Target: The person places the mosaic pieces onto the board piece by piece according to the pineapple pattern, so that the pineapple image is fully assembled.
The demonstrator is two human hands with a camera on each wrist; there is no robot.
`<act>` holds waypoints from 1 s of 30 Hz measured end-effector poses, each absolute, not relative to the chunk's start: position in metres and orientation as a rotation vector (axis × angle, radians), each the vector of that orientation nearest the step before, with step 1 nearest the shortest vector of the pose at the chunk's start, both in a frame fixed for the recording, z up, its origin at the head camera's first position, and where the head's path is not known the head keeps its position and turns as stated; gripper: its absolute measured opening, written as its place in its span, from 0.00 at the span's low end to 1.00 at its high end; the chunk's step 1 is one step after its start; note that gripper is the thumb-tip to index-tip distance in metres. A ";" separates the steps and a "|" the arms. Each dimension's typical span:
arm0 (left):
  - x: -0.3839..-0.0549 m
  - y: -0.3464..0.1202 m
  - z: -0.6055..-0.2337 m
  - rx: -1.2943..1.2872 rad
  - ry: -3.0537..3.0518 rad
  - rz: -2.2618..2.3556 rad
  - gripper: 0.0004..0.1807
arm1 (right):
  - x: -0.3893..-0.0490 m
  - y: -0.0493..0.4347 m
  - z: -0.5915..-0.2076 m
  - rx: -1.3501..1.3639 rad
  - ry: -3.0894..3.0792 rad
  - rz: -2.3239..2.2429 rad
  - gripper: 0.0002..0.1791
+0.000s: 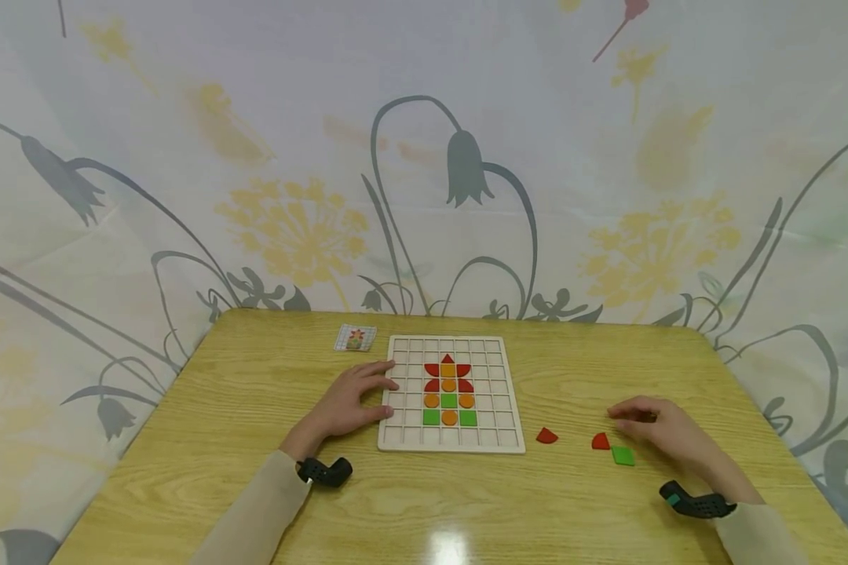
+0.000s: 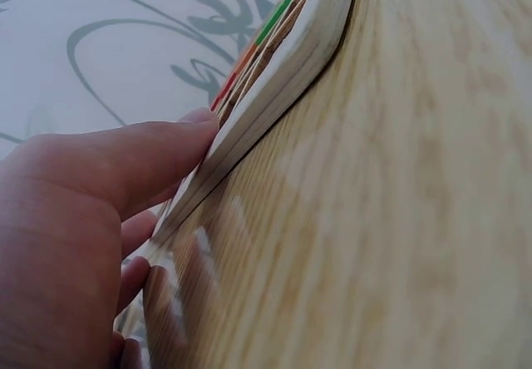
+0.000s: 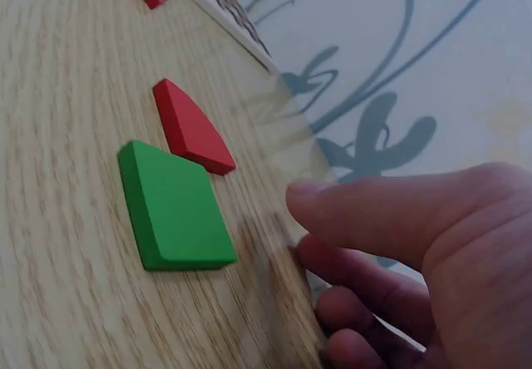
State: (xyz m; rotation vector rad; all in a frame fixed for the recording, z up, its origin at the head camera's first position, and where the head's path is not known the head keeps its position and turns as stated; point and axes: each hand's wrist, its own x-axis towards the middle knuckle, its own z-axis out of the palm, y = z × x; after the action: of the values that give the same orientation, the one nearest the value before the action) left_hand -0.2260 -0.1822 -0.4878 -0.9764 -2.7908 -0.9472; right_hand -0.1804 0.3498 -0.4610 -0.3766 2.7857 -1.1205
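A pale wooden grid board lies on the table, with red, orange and green flat pieces set in its middle cells as a flower-like figure. My left hand touches the board's left edge, thumb and fingertips resting on the rim; the left wrist view shows the thumb against that edge. To the right of the board lie a red quarter-circle piece, a second red quarter-circle and a green square. My right hand is beside the green square, fingers loosely bent, holding nothing.
A small picture card showing a flower figure lies beyond my left hand, near the board's upper left corner. Behind the table's far edge hangs a pale cloth printed with plants. The wooden table extends around the board.
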 end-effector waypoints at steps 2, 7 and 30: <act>-0.227 -0.182 -0.488 -0.979 -2.789 -0.942 0.20 | -0.181 0.356 -0.460 -0.438 2.719 -1.152 0.15; -0.228 -0.181 -0.488 -0.995 -2.771 -0.945 0.20 | -0.183 0.365 -0.457 -0.646 2.558 -1.201 0.12; -0.227 -0.183 -0.490 -0.960 -2.798 -0.951 0.20 | -0.183 0.364 -0.461 -0.733 2.386 -1.300 0.06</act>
State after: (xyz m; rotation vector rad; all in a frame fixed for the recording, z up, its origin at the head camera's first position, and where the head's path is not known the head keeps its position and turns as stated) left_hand -0.2267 -0.1831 -0.4905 -0.9600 -2.7984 -0.9514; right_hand -0.1831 0.3641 -0.4612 -0.7329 2.3864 -1.3005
